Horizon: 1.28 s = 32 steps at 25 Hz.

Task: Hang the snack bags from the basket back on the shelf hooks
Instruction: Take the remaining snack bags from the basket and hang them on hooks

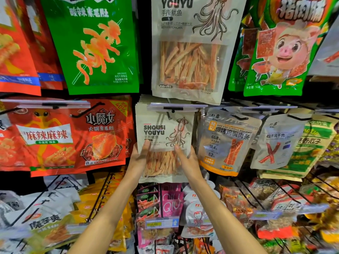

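A beige squid snack bag [161, 132] marked SHOUSI YOUYU hangs at the middle shelf row, in front of a stack of the same bags. My left hand [140, 155] grips its left edge, thumb on the front. My right hand [185, 158] grips its right edge, thumb on the front as well. The bag's top sits under a black hook [173, 108] with a clear price strip. Whether the hook passes through the bag's hole is hidden. The basket is out of view.
A larger squid bag [189, 52] hangs above. Red snack bags [99, 136] hang to the left, a chicken strip bag [229, 142] to the right. Green bags [95, 44] fill the top row. Wire bins [170, 208] of small packets lie below my forearms.
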Motion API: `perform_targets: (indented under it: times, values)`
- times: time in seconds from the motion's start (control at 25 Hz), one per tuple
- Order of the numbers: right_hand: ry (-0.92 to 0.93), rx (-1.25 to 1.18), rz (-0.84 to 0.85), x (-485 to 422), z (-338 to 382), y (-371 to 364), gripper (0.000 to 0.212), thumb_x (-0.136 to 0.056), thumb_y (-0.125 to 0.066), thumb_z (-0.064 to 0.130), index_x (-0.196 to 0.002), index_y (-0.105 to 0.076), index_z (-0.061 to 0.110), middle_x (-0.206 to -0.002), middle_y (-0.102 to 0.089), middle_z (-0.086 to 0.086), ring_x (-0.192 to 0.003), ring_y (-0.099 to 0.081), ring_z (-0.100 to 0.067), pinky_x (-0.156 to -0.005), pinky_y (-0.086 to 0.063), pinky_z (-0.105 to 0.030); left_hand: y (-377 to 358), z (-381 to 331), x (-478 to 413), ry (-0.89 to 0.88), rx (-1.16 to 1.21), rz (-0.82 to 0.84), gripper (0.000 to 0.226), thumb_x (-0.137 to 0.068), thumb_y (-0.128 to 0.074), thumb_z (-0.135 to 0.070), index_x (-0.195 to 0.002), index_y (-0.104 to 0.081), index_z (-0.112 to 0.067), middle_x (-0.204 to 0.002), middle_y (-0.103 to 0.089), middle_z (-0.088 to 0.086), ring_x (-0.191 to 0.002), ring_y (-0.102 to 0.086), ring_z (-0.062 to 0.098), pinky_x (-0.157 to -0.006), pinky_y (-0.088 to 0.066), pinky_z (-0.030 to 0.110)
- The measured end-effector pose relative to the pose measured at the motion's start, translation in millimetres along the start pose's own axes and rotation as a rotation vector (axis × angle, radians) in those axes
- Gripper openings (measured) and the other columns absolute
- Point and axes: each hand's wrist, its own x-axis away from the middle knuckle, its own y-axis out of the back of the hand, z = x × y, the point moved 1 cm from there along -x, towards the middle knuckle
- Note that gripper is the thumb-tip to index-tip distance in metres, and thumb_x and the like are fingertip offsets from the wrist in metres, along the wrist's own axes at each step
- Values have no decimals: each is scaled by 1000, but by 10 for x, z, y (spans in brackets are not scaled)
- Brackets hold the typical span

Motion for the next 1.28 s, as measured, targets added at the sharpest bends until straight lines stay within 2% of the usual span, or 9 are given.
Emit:
perform_targets:
  times: [0.12, 0.24, 0.32, 0.48, 0.6, 0.84, 0.96, 1.08, 1.28]
  values:
    - [-26, 38, -13, 58, 80, 82, 47, -96, -60, 40, -139, -43, 30, -117, -55, 23, -114, -52, 1, -92, -39, -15, -2, -16, 35, 7, -55, 5, 89, -86, -40, -76, -156, -17, -26, -158, -30, -3, -147, -26, 21, -115, -23, 41]
    - [-66, 72, 34, 120, 149, 158, 39, -97, -58, 39, -131, -42, 28, -97, -52, 28, -109, -47, 0, -82, -38, -6, 24, -57, 93, 1, -98, 17, 79, -89, -40, -71, -152, -25, -26, -151, -40, -5, -141, -37, 18, -107, -30, 35]
    - [-95, 98, 68, 171, 198, 191, 43, -98, -57, 42, -134, -42, 23, -93, -51, 29, -113, -46, -2, -90, -36, -13, 51, -105, 153, -20, -123, 19, 75, -88, -40, -73, -148, -32, -28, -143, -46, -11, -130, -42, 9, -102, -31, 31]
    - [-48, 214, 76, 249, 132, 312, 46, -97, -59, 39, -133, -54, 11, -125, -64, 4, -125, -55, -17, -85, -43, -13, 36, -145, 284, -3, -316, 3, 55, -98, -40, -58, -143, -35, -28, -138, -52, -1, -120, -51, 19, -94, -37, 31]
    - [-52, 438, 238, 369, 173, 457, 46, -96, -60, 33, -128, -56, 0, -121, -65, -21, -117, -59, -35, -93, -51, -41, 60, -237, 477, -126, -633, 20, 37, -101, -43, -45, -132, -44, -23, -126, -57, 7, -109, -56, 23, -88, -42, 33]
    - [-104, 1096, 495, 597, 258, 713, 42, -100, -53, 40, -124, -49, 6, -114, -62, -16, -98, -63, -31, -76, -52, -43, 107, -509, 851, -91, -1387, -67, 61, -96, -36, -63, -138, -48, -21, -135, -53, 10, -125, -48, 33, -96, -47, 50]
    - [-32, 1241, 515, 771, 305, 804, 45, -101, -50, 39, -130, -48, 5, -114, -60, -14, -95, -62, -29, -66, -48, -40, 20, -595, 1123, -147, -1540, -77, 55, -95, -40, -58, -135, -50, -22, -131, -53, 9, -124, -47, 33, -96, -46, 49]
    - [120, 1346, 551, 948, 377, 917, 51, -102, -48, 40, -137, -44, 4, -126, -55, -16, -107, -57, -33, -71, -44, -38, -115, -628, 1376, -98, -1636, -42, 55, -94, -43, -57, -136, -48, -21, -130, -54, 9, -124, -47, 33, -96, -43, 50]
    - [262, 1275, 568, 1246, 490, 1090, 44, -100, -52, 37, -130, -53, 4, -113, -64, -15, -98, -63, -33, -79, -55, -46, -361, -666, 1713, -30, -1664, 52, 58, -96, -40, -59, -141, -45, -22, -135, -52, 7, -126, -46, 32, -96, -43, 48]
